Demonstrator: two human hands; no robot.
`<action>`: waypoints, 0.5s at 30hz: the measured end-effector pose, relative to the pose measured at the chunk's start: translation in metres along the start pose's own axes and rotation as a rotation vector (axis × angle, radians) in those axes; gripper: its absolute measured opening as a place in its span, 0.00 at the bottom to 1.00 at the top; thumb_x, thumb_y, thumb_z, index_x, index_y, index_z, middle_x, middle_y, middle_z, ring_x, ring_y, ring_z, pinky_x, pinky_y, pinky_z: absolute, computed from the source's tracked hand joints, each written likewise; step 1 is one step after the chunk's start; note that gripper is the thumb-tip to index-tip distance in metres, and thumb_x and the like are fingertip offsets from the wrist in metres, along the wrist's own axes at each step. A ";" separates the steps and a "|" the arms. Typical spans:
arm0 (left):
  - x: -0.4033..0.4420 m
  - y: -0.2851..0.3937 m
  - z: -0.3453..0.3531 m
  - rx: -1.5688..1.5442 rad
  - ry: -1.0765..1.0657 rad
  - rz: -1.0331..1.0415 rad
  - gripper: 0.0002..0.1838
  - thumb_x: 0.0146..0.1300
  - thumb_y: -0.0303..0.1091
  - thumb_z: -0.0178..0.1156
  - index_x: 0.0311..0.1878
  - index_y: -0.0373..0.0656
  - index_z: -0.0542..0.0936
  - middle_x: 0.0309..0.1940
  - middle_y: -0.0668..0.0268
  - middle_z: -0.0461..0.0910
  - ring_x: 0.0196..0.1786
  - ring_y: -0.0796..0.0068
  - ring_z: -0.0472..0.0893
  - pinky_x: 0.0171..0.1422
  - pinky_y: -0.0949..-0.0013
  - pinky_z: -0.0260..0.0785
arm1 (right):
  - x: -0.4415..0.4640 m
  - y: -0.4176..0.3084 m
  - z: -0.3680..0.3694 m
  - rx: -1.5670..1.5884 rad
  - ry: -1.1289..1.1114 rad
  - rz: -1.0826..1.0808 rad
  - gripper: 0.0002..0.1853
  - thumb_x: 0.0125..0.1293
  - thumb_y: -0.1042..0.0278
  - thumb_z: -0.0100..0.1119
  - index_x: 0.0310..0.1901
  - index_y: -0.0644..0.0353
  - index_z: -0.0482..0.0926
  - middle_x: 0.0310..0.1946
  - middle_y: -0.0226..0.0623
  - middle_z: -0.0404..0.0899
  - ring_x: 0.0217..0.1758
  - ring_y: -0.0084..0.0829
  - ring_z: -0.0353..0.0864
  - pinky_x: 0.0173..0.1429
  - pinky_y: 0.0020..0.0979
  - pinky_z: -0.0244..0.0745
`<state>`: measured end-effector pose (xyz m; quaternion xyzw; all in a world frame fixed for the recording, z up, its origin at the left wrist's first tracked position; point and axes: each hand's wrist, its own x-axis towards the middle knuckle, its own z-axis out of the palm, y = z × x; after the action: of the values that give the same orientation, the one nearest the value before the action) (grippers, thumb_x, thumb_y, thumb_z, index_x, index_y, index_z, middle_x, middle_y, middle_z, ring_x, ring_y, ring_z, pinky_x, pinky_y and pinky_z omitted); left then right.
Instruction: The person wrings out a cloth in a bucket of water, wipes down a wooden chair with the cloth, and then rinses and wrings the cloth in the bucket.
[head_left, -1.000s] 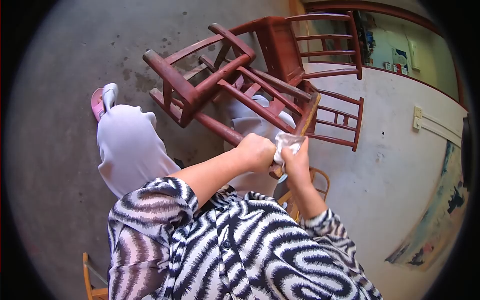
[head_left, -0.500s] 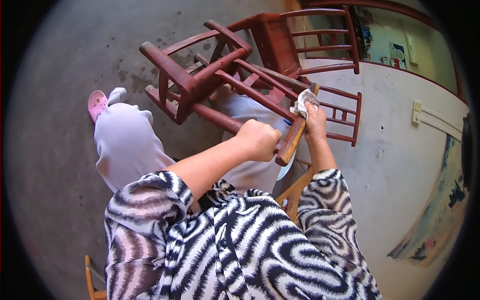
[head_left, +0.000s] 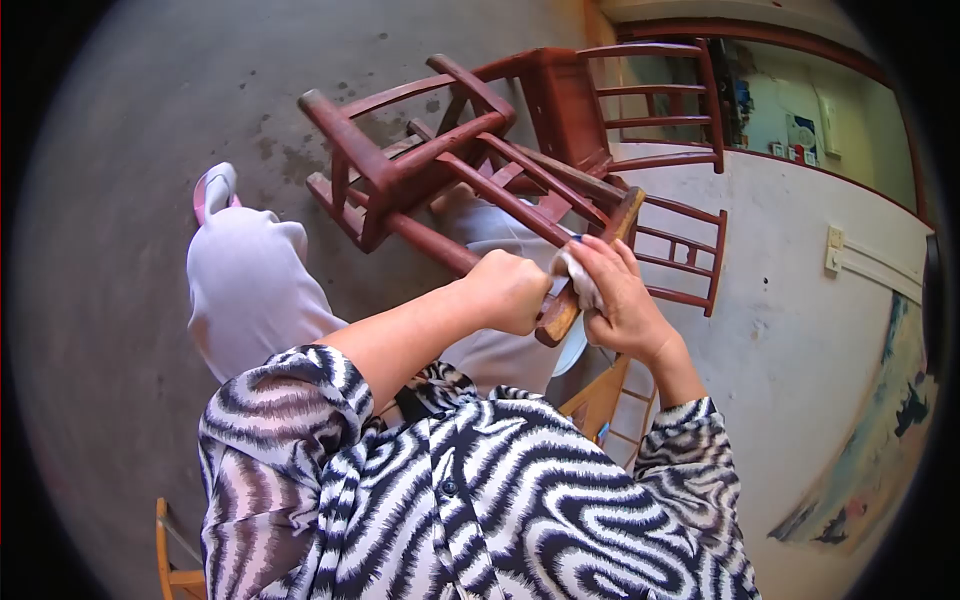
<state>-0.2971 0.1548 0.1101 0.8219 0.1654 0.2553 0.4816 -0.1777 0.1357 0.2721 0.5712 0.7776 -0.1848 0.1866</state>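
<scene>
A dark red wooden chair (head_left: 400, 180) is tipped over across my lap, its legs pointing away to the upper left. My left hand (head_left: 505, 290) is closed in a fist around one post of its back, close to the top rail. In my right hand (head_left: 625, 300) is a crumpled whitish cloth (head_left: 578, 278), pressed against the chair's top rail (head_left: 610, 240). Worn, lighter wood shows along that rail. Part of the cloth is hidden behind my fingers.
Beyond stands another red chair (head_left: 565, 105) with a slatted back. A white wall (head_left: 770, 220) with a ledge and a conduit (head_left: 834, 250) runs along the right. Yellowish wooden furniture (head_left: 600, 395) is close by my right side. Grey floor (head_left: 110, 300) lies left.
My right hand has slid with the cloth down the top rail toward my left hand. The left hand keeps its grip. The view has shifted slightly.
</scene>
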 end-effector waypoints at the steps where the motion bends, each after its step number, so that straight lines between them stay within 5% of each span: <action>1: -0.001 0.000 -0.002 -0.008 0.022 -0.009 0.10 0.37 0.37 0.60 0.25 0.42 0.79 0.19 0.56 0.78 0.26 0.56 0.79 0.32 0.60 0.72 | 0.001 0.000 0.001 0.010 -0.004 -0.014 0.37 0.38 0.79 0.48 0.59 0.58 0.63 0.55 0.41 0.68 0.65 0.40 0.62 0.71 0.44 0.42; 4: -0.005 -0.005 -0.004 -0.009 0.089 -0.044 0.11 0.36 0.37 0.60 0.25 0.43 0.79 0.20 0.56 0.78 0.26 0.57 0.80 0.32 0.60 0.72 | 0.005 0.004 0.005 -0.072 0.039 -0.128 0.35 0.36 0.73 0.58 0.54 0.59 0.66 0.50 0.40 0.71 0.60 0.42 0.65 0.68 0.45 0.50; 9: -0.014 -0.011 -0.016 0.056 0.286 -0.041 0.13 0.34 0.39 0.62 0.25 0.44 0.78 0.18 0.60 0.77 0.27 0.60 0.79 0.36 0.63 0.69 | 0.024 0.005 0.008 0.000 0.152 -0.246 0.27 0.33 0.72 0.60 0.44 0.59 0.71 0.42 0.39 0.72 0.50 0.43 0.69 0.58 0.42 0.62; 11: -0.020 -0.014 -0.015 0.125 0.356 -0.045 0.19 0.32 0.41 0.65 0.30 0.45 0.76 0.27 0.62 0.76 0.37 0.62 0.76 0.45 0.64 0.63 | 0.031 0.007 0.012 0.027 0.173 -0.244 0.25 0.32 0.71 0.60 0.40 0.58 0.72 0.38 0.38 0.74 0.47 0.43 0.70 0.55 0.39 0.63; 13: -0.033 -0.009 -0.027 0.163 0.691 -0.129 0.27 0.28 0.41 0.67 0.37 0.42 0.74 0.42 0.60 0.71 0.50 0.62 0.69 0.54 0.60 0.55 | 0.038 0.000 0.013 0.048 0.235 -0.289 0.24 0.31 0.69 0.61 0.38 0.58 0.73 0.36 0.37 0.74 0.45 0.43 0.71 0.52 0.37 0.63; 14: -0.044 -0.007 -0.032 0.118 0.634 -0.246 0.38 0.28 0.44 0.69 0.47 0.42 0.67 0.50 0.59 0.63 0.58 0.59 0.60 0.58 0.57 0.51 | 0.043 -0.004 0.012 0.067 0.249 -0.307 0.25 0.30 0.70 0.60 0.39 0.59 0.72 0.36 0.38 0.74 0.44 0.43 0.71 0.51 0.38 0.64; 15: -0.052 -0.006 -0.033 0.149 0.630 -0.249 0.38 0.28 0.44 0.69 0.47 0.42 0.67 0.50 0.59 0.63 0.58 0.59 0.60 0.58 0.57 0.51 | 0.047 -0.008 0.014 0.088 0.267 -0.328 0.25 0.30 0.71 0.60 0.39 0.61 0.72 0.36 0.40 0.74 0.43 0.44 0.71 0.50 0.38 0.65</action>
<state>-0.3588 0.1546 0.1048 0.7092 0.4232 0.4231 0.3728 -0.1973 0.1649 0.2375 0.4642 0.8691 -0.1692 0.0245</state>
